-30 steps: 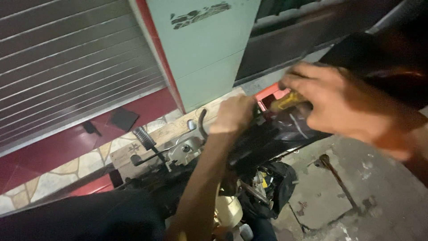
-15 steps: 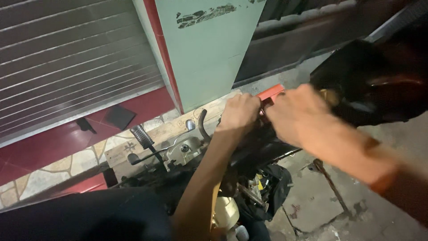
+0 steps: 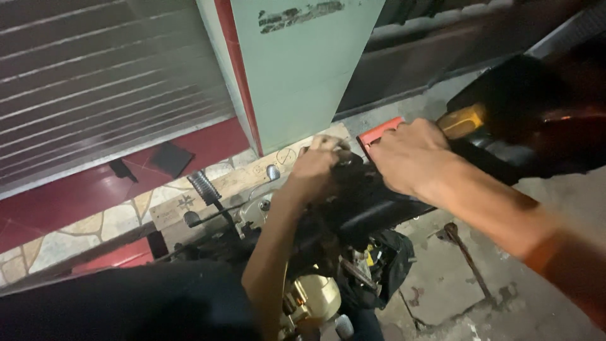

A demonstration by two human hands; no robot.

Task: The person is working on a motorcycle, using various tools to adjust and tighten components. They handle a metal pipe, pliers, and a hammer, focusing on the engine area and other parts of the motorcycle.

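shutter (image 3: 95, 82) grey, closed | pillar (image 3: 303, 69) pale green | floor (image 3: 555, 189) cracked concrete | light dim

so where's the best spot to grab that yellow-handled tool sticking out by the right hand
Probably by the yellow handle itself: it is the only part of the tool showing, jutting up and to the right past the right hand. Coming from the right, over the dark bodywork, looks clearest, since the left hand crowds the other side.

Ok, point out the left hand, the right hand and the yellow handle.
left hand (image 3: 319, 167), head view, on the knuckles.
right hand (image 3: 410, 155), head view, back of the hand.
yellow handle (image 3: 464, 120), head view, its exposed end.
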